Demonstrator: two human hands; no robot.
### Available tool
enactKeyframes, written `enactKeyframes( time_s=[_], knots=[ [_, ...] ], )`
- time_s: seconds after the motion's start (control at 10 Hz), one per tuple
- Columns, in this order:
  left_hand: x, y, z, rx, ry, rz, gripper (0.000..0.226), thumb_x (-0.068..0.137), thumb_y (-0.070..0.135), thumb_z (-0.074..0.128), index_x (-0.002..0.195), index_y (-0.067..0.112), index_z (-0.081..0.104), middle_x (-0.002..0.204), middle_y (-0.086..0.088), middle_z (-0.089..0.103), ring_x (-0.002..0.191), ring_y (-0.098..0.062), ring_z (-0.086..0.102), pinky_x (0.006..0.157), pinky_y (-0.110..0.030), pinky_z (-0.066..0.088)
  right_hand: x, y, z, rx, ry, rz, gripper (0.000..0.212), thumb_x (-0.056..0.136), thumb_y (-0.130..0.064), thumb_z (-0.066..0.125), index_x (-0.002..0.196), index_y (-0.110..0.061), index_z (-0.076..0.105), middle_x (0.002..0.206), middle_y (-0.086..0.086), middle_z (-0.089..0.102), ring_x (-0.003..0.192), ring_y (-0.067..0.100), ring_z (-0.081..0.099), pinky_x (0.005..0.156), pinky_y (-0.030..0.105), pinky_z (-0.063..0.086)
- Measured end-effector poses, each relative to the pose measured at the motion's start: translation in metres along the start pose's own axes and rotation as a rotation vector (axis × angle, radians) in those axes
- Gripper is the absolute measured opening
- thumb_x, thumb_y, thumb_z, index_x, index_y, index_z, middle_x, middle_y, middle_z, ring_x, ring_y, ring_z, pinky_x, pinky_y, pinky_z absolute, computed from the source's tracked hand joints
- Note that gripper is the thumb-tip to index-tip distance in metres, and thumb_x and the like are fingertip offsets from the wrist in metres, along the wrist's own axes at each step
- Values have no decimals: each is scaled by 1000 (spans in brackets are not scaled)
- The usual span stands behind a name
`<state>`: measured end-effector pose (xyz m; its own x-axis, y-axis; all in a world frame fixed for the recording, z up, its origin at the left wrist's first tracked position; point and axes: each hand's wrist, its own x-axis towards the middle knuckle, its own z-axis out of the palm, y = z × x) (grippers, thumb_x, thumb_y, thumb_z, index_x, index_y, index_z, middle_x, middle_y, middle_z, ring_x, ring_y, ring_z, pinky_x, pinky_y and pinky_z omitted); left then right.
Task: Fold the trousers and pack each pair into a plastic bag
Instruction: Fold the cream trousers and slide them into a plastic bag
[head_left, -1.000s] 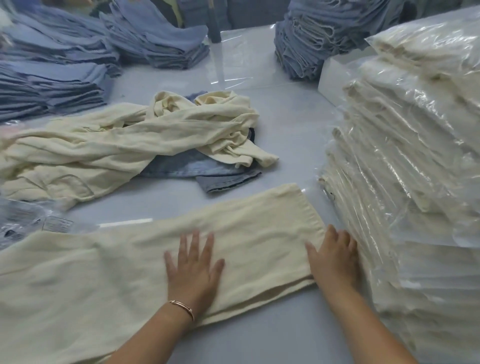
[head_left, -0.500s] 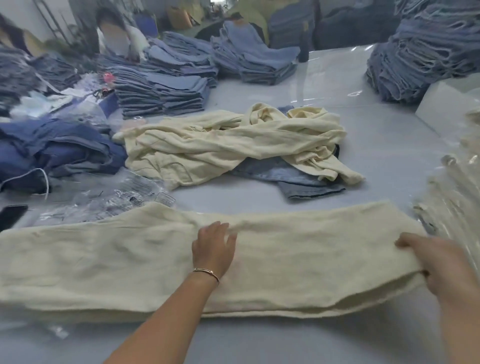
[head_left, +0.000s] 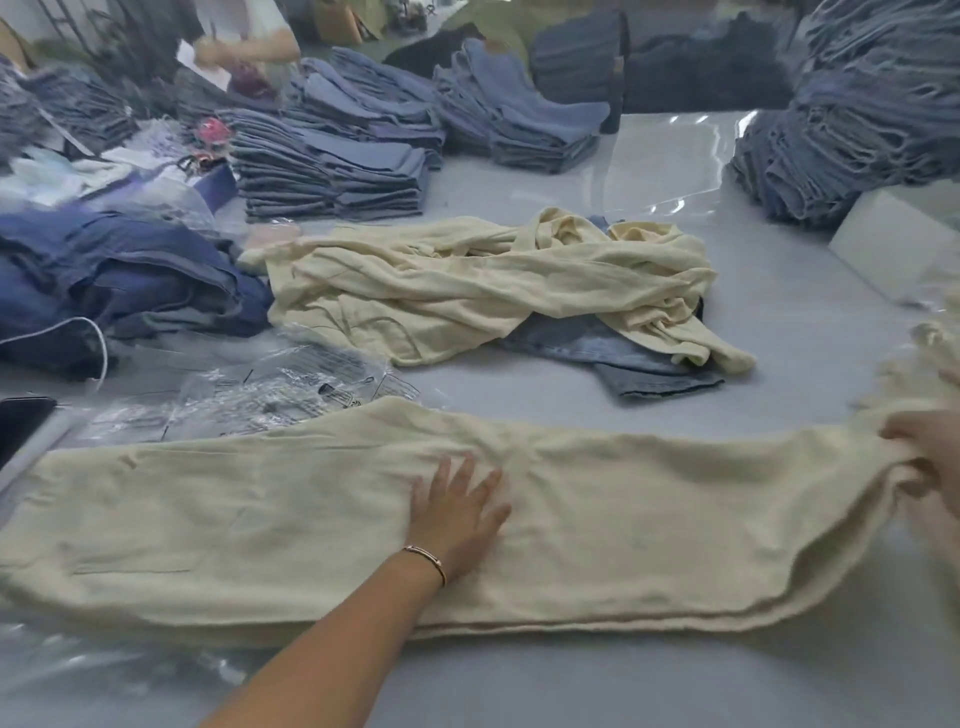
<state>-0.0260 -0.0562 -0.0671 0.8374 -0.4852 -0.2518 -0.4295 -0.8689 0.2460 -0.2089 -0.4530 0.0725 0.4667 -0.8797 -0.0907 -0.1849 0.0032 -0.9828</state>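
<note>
Around me, 1 crumpled heap of cream trousers (head_left: 483, 291) lies over a denim pair (head_left: 618, 353) further back on the table (head_left: 779, 332), with loose plastic bags (head_left: 249, 389) touching the near pair's far edge at the left. I count at least 4 stacks of folded jeans (head_left: 332, 176) behind, and 1 white box (head_left: 893, 249) at right. My left hand (head_left: 457, 514) presses flat, fingers spread, on the middle of the cream trousers (head_left: 649, 525) stretched across the front. My right hand (head_left: 930, 452) pinches their lifted right end.
</note>
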Motion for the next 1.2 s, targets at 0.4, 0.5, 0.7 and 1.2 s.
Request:
enactKeyframes(
  time_s=[0.4, 0.5, 0.7, 1.2],
  knots=[
    [-25, -17, -75, -1587, -248, -231, 67, 93, 66, 27, 111, 16, 69, 94, -1, 74, 82, -16, 70, 69, -29, 53, -212, -36, 211, -400, -882, -485, 45, 85, -13, 70, 125, -29, 58, 98, -15, 62, 57, 5, 59, 58, 18, 46],
    [-26, -30, -65, -1550, -254, -319, 56, 93, 56, 49, 112, 8, 70, 100, -10, 74, 89, -24, 71, 74, -33, 57, -217, 4, 215, -493, -909, -364, 37, 88, -24, 67, 123, -31, 59, 109, -13, 62, 70, 13, 64, 68, 22, 50],
    [-32, -29, -53, -1105, 73, -261, 13, 86, 4, 61, 97, 8, 65, 84, -3, 67, 75, -19, 60, 60, -18, 44, -173, 54, 184, -665, -475, -275, 22, 89, -21, 65, 110, -21, 67, 89, -16, 63, 74, 9, 60, 71, 28, 47],
    [6, 5, -71, -237, 376, -7, 50, 90, 36, 58, 136, 21, 47, 139, 1, 47, 131, -23, 36, 105, -35, 34, -135, 106, 188, -1290, -557, -482, 57, 99, -48, 27, 152, -31, 15, 161, 2, -5, 147, 20, 2, 116, 31, 11]
  ],
)
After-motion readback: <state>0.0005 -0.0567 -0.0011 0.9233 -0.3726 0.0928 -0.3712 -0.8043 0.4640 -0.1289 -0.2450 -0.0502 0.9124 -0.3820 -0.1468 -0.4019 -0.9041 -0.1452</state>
